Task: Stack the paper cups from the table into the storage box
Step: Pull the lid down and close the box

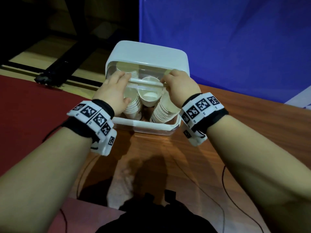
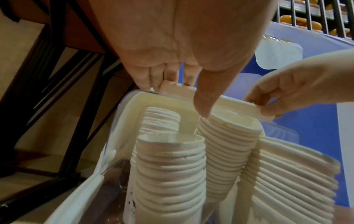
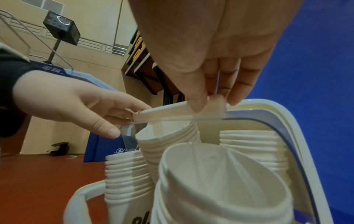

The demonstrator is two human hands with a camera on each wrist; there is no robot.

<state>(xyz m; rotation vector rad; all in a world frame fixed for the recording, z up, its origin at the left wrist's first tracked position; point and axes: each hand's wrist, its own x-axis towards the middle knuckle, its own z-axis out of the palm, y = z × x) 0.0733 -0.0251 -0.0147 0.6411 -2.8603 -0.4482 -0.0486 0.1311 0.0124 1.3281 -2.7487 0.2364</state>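
i have both hands on the front edge of the lid (image 1: 148, 55), which is tilted up over the storage box (image 1: 144, 126) on the desk (image 1: 168, 157). my left hand (image 1: 113, 89) has its fingers (image 2: 153, 75) curled over the white rim at its left end, thumb hanging below. my right hand (image 1: 180, 86) pinches the same rim at its right end between thumb and fingers (image 3: 237, 84). just under both sets of fingers the paper cups (image 1: 149, 94) stand in several nested stacks inside the box, leaning against one another.
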